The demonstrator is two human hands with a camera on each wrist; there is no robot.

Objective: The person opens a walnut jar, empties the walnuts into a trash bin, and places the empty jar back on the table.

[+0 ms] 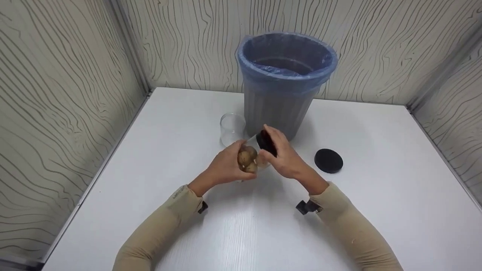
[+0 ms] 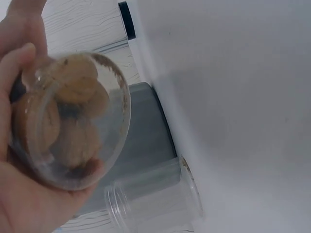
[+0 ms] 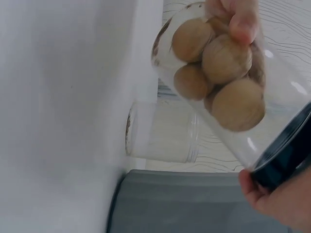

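Tilted above the table is a clear plastic jar with several brown walnuts inside. My left hand wraps its fingers and thumb around the jar's lower part, near its base. At the upper end, my right hand grips the black lid, which sits on the jar's mouth. In the left wrist view the jar's round base faces the camera, with the nuts showing through it. Part of the lid is hidden behind the right fingers.
A second clear jar, without a lid, stands just beyond my left hand. Behind it is a grey bin lined with a blue bag. Another black lid lies on the white table at right. Patterned panels enclose the table.
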